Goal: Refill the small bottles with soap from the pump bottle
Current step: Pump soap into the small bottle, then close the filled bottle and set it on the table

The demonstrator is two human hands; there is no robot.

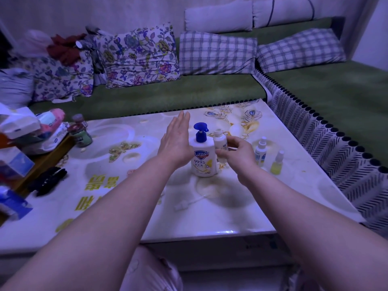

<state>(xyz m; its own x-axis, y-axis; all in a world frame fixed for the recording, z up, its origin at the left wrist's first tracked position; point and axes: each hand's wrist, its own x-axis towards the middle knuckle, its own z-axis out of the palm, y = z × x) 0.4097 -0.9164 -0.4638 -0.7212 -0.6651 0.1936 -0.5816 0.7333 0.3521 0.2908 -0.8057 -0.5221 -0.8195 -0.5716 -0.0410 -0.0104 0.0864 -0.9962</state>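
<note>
**Bottle at the spout, pump not yet pressed**

Your right hand (237,154) pinches the open bottle (220,143) between thumb and fingertips. It is upright, its bare neck just beside the spout of the pump bottle (202,158). Your left hand (176,141) is flat, fingers straight and together. It stands to the left of the blue pump head (200,131) and holds nothing.

This looks like the start of a fill: the receiver is presented and the press has not begun. Next, bring your left palm onto the pump head and push straight down. Keep the neck right under the spout, and steady the pump bottle so it does not tip.

Two capped spray bottles (260,152) wait to the right on the desk (231,206), well apart from the pump. A loose spray top (184,203) with its tube lies nearer you.

You cannot tell whether the neck sits truly beneath the spout or only beside it. The soap level in the open bottle is unreadable in this dim blue light. The bottle hides part of your right fingers.
</note>
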